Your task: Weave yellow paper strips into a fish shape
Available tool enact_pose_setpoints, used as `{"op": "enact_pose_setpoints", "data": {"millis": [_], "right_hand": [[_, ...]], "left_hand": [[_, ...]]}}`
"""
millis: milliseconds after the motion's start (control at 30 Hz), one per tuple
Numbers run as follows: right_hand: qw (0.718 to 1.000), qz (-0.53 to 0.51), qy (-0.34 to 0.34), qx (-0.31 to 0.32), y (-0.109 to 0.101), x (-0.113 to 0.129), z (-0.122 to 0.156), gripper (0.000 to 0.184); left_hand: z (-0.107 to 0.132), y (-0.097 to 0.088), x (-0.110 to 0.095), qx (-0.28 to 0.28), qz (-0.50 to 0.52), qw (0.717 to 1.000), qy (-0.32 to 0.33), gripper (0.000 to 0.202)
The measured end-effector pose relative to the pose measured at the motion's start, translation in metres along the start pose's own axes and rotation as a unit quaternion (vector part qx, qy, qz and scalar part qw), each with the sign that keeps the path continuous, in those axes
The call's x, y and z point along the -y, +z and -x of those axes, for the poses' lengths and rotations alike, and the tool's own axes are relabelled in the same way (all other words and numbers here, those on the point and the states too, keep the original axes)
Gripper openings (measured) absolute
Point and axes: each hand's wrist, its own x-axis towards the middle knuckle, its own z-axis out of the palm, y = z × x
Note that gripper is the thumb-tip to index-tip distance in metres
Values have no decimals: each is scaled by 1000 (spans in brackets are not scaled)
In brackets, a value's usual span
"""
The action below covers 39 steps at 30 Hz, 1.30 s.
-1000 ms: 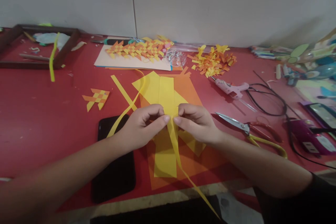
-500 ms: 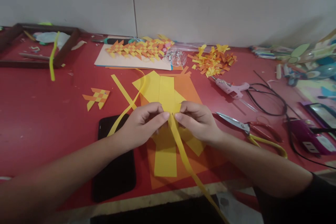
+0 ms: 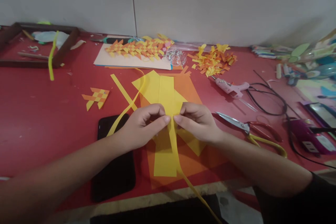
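long, narrow ylw paper strip (image 3: 173,141) is being pinched from both sides nr its top end, w/ that end mostly being hidden in the grip. it's hanging loosely twd the near edge of the red table (image 3: 39,112), showing a flat, wider face up top, then turning & looking thinner lower down. it's passing in front of a wider ylw paper piece (image 3: 164,162) & an orange sheet (image 3: 194,164); can't tell if it's touching them. below, it's crossing the table's near edge, slanting rt & leaving view.
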Motion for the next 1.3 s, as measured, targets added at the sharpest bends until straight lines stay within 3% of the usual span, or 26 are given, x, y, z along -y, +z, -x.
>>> {"op": "enact_pose_setpoints", "data": {"millis": [300,500,767,1167,1300], "right_hand": [[1000,1,4,-28,0,-1,0,29],[999,-4,-7,-42,1,1,-2,26],[997,-37,54,49,-3,3,0,31],[1000,10,8,-1,-1,-4,0,28],[1000,11,5,-23,-1,-2,-1,29]], "left_hand": [[-1,-1,0,-19,20,999,-18,27],[1,0,-3,33,13,999,-25,30],[1,0,0,10,1,1000,-24,31],[-2,0,-1,-24,21,999,-32,29],[-1,0,-2,18,47,998,-46,31]]}}
